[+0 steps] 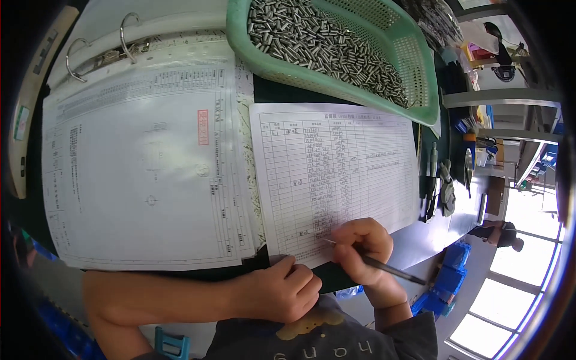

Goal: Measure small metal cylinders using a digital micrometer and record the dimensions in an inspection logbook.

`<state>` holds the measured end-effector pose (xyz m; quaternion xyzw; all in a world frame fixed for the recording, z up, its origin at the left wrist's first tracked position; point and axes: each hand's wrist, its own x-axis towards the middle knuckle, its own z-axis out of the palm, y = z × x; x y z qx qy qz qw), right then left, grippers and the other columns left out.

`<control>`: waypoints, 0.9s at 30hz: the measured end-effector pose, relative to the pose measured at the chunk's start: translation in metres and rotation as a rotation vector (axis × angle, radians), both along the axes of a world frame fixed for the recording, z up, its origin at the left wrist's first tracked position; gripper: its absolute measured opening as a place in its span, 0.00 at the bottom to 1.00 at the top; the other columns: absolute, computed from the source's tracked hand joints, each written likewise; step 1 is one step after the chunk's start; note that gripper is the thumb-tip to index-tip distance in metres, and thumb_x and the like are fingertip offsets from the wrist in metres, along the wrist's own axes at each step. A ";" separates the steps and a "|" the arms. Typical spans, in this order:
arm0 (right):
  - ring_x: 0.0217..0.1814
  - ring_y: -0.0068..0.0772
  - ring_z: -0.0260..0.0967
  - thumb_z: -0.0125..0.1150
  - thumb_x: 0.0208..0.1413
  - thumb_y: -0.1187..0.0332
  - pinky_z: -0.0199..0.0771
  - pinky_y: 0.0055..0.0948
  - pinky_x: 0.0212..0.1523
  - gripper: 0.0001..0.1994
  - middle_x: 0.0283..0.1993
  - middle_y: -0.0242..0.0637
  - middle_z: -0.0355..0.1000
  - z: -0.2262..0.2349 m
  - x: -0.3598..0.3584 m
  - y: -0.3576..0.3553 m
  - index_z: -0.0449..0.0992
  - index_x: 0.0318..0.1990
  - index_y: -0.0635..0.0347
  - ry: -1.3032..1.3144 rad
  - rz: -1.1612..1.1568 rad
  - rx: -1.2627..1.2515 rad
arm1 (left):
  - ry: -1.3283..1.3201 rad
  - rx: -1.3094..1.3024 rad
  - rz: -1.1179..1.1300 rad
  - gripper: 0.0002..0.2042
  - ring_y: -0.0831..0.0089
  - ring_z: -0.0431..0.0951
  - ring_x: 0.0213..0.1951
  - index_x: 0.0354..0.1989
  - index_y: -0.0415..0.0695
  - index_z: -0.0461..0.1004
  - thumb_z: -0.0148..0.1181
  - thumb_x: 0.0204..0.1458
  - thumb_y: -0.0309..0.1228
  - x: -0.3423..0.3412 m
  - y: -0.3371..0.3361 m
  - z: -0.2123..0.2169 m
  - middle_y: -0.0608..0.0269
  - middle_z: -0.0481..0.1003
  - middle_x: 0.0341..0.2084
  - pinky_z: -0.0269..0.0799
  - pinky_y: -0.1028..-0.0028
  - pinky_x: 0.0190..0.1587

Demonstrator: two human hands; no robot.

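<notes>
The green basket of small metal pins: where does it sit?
In the head view, the green basket sits at top centre-right, its near rim overlapping the log sheet, right of the ring binder.

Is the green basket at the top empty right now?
No, the green basket is heaped with small metal pins, above the sheet where the right hand holds a pen.

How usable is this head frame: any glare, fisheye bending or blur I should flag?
Head view: strong fisheye bending, with the ring binder and green basket curving toward a dark rim; the windows at lower right are blown out; the log sheet is evenly lit, though its writing looks soft; the right hand and pen are sharp.
</notes>
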<state>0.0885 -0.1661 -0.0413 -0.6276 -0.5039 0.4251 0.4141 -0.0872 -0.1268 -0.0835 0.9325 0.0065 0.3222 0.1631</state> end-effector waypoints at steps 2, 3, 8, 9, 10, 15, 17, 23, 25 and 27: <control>0.14 0.19 0.57 0.56 0.38 0.81 0.54 0.18 0.14 0.06 0.14 0.30 0.62 0.001 0.001 0.002 0.66 0.22 0.62 0.024 0.046 0.016 | 0.035 -0.016 -0.006 0.04 0.72 0.64 0.24 0.12 0.45 0.64 0.52 0.30 0.30 0.000 0.000 0.002 0.65 0.64 0.18 0.68 0.76 0.26; 0.14 0.19 0.57 0.56 0.38 0.81 0.54 0.18 0.14 0.06 0.14 0.30 0.62 0.001 0.003 0.005 0.66 0.22 0.62 0.018 0.045 0.010 | 0.037 -0.015 -0.008 0.04 0.72 0.64 0.24 0.13 0.45 0.64 0.52 0.30 0.30 0.001 0.001 0.003 0.65 0.65 0.18 0.68 0.76 0.26; 0.10 0.21 0.54 0.58 0.32 0.83 0.51 0.19 0.10 0.14 0.12 0.31 0.59 -0.008 0.004 0.012 0.58 0.16 0.57 -0.048 0.232 0.202 | 0.048 0.008 0.001 0.05 0.71 0.66 0.26 0.14 0.44 0.65 0.52 0.32 0.30 0.000 0.004 0.003 0.63 0.67 0.20 0.69 0.78 0.27; 0.09 0.21 0.54 0.59 0.32 0.82 0.50 0.19 0.09 0.14 0.12 0.32 0.59 -0.010 0.005 0.012 0.58 0.15 0.57 -0.042 0.262 0.222 | 0.009 0.034 0.032 0.05 0.70 0.67 0.28 0.15 0.42 0.67 0.50 0.35 0.30 0.001 0.004 0.001 0.63 0.66 0.20 0.70 0.77 0.27; 0.09 0.21 0.54 0.59 0.32 0.82 0.50 0.19 0.09 0.14 0.12 0.32 0.59 -0.011 0.005 0.012 0.58 0.15 0.57 -0.042 0.263 0.218 | -0.030 0.062 0.063 0.07 0.69 0.67 0.29 0.16 0.41 0.69 0.49 0.37 0.31 0.003 0.005 0.000 0.62 0.66 0.20 0.70 0.76 0.27; 0.06 0.21 0.52 0.59 0.31 0.82 0.46 0.19 0.06 0.15 0.12 0.33 0.60 -0.018 0.004 0.011 0.57 0.14 0.57 -0.046 0.205 0.306 | 0.009 -0.005 0.046 0.06 0.65 0.71 0.33 0.17 0.40 0.69 0.50 0.36 0.30 0.000 0.007 0.002 0.59 0.70 0.24 0.74 0.74 0.32; 0.06 0.21 0.52 0.59 0.31 0.83 0.46 0.19 0.06 0.15 0.12 0.33 0.59 -0.017 0.004 0.012 0.57 0.14 0.57 -0.062 0.211 0.301 | 0.022 -0.031 0.042 0.05 0.65 0.73 0.34 0.15 0.41 0.67 0.51 0.34 0.29 0.000 0.008 0.004 0.58 0.70 0.24 0.74 0.75 0.33; 0.07 0.23 0.54 0.59 0.32 0.82 0.48 0.20 0.07 0.14 0.12 0.34 0.60 -0.015 0.006 0.012 0.58 0.16 0.57 -0.120 0.252 0.281 | 0.019 -0.042 0.029 0.05 0.65 0.73 0.32 0.15 0.41 0.67 0.51 0.35 0.29 0.000 0.009 0.004 0.58 0.70 0.24 0.74 0.75 0.33; 0.08 0.23 0.56 0.59 0.33 0.82 0.50 0.20 0.08 0.13 0.12 0.34 0.61 -0.015 0.007 0.011 0.59 0.18 0.56 -0.138 0.292 0.274 | 0.032 -0.035 0.028 0.05 0.65 0.73 0.33 0.15 0.41 0.66 0.50 0.35 0.29 0.000 0.009 0.005 0.58 0.70 0.23 0.74 0.75 0.33; 0.08 0.23 0.56 0.59 0.33 0.82 0.50 0.20 0.08 0.13 0.13 0.34 0.61 -0.016 0.007 0.011 0.59 0.18 0.56 -0.140 0.296 0.291 | 0.030 -0.033 0.028 0.05 0.65 0.73 0.33 0.15 0.41 0.66 0.50 0.35 0.29 0.000 0.010 0.005 0.58 0.70 0.23 0.74 0.75 0.33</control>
